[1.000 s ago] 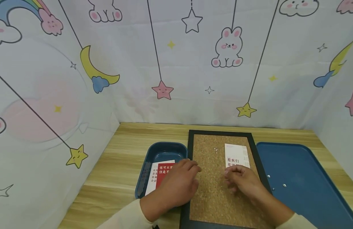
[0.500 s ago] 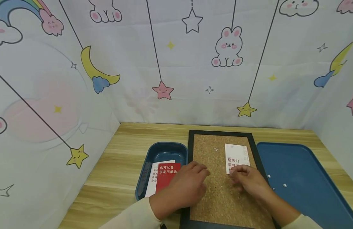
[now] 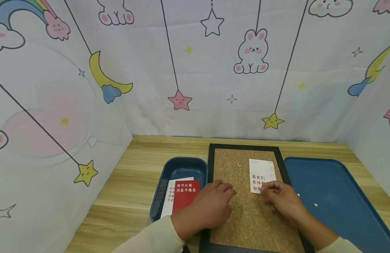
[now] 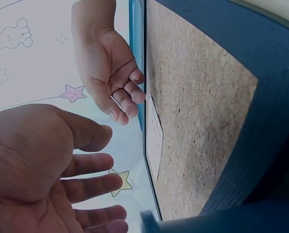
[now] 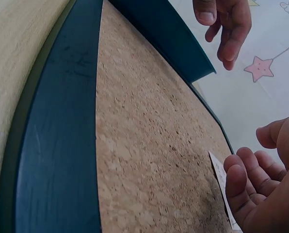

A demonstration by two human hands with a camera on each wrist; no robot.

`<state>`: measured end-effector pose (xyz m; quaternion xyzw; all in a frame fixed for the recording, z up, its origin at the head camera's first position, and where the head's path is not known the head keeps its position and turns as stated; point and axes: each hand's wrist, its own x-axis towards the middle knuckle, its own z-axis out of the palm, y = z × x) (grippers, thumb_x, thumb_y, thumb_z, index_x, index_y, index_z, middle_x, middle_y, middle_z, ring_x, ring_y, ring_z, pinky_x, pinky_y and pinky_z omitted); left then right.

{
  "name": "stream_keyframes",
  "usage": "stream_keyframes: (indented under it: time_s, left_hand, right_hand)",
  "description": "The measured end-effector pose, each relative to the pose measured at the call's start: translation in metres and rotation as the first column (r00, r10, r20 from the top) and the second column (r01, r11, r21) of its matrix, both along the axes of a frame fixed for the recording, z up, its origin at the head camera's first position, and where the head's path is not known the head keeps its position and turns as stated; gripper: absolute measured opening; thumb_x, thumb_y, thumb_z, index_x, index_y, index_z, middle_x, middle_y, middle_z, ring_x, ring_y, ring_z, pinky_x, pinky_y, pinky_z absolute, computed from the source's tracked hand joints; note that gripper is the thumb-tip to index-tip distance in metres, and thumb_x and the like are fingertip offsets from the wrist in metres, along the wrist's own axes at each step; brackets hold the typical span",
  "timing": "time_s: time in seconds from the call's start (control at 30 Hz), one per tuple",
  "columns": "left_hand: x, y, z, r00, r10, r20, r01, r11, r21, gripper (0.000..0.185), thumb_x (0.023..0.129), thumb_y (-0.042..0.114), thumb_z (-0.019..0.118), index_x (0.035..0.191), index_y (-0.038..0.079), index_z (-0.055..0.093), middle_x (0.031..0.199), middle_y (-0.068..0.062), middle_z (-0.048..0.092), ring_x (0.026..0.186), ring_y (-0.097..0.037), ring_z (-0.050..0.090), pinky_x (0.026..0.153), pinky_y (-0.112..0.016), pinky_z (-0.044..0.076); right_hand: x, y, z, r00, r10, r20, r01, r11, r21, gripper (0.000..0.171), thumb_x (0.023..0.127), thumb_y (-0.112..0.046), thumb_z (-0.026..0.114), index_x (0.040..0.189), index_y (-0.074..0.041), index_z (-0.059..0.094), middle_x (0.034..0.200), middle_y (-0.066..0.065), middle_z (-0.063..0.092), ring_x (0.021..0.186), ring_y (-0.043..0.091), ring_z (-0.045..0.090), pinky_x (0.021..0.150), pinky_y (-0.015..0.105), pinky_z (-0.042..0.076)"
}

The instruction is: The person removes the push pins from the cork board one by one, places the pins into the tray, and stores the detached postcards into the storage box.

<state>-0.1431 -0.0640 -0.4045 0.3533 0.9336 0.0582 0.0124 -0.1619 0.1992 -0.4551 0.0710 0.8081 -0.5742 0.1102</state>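
A white card with red lettering lies on the upper right of a black-framed cork board. My right hand is over its lower right corner, fingers loosely bent; in the right wrist view the thumb stands apart from the fingertips. My left hand hovers above the board's left side with relaxed, spread fingers and nothing in it. Left of the board, a blue box contains a red card on top of a white card; the left forearm partly hides them.
A flat blue tray adjoins the board's right side, with small silvery round pieces on it. Tiny shiny bits show on the upper cork. A cartoon-printed cloth encloses the wooden table.
My left hand has moved right, from the blue box's edge to over the cork, uncovering the red card. My right hand has shifted slightly right, showing more of the white card's lettering.
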Motion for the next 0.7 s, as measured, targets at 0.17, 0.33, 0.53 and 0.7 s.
stream_keyframes:
  time_s: [0.17,0.33,0.53,0.7]
  left_hand:
    - [-0.002,0.004,-0.002,0.999,0.003,0.042,-0.003,1.0,0.0,0.044,0.097,0.031,0.07,0.138,0.019,0.063,0.142,0.002,0.059,0.133,-0.02,0.049,0.11,-0.038,0.041]
    - [-0.005,0.01,-0.004,0.995,0.001,0.095,-0.001,1.0,0.003,0.043,0.097,0.031,0.07,0.138,0.019,0.063,0.142,0.003,0.059,0.134,-0.02,0.049,0.111,-0.039,0.04]
    - [-0.004,0.018,-0.005,0.998,-0.017,0.064,0.019,1.0,-0.018,0.04,0.097,0.031,0.069,0.135,0.02,0.065,0.139,0.004,0.06,0.13,-0.019,0.051,0.108,-0.039,0.043]
    - [-0.004,0.023,-0.006,0.999,-0.019,0.049,0.021,0.999,-0.035,0.039,0.097,0.032,0.068,0.135,0.021,0.064,0.138,0.005,0.06,0.129,-0.018,0.051,0.106,-0.038,0.044]
  right_hand:
    - [-0.001,0.005,0.0,1.0,0.003,-0.017,-0.002,0.999,0.036,0.033,0.101,-0.018,0.065,0.122,0.007,0.06,0.096,0.011,0.072,0.082,0.022,0.066,0.058,0.036,0.053]
    - [-0.002,0.011,0.001,1.0,0.001,-0.016,0.0,0.999,0.049,0.034,0.101,-0.019,0.065,0.123,0.006,0.06,0.097,0.011,0.073,0.083,0.022,0.067,0.06,0.037,0.054]
    - [-0.003,0.016,0.002,1.0,-0.007,-0.011,0.008,0.994,0.107,0.035,0.1,-0.024,0.066,0.122,0.004,0.062,0.103,0.011,0.074,0.084,0.021,0.069,0.06,0.039,0.053]
    - [-0.004,0.02,0.003,1.0,-0.003,-0.013,0.005,0.991,0.136,0.036,0.101,-0.027,0.066,0.122,0.002,0.063,0.103,0.01,0.074,0.086,0.021,0.067,0.061,0.039,0.053]
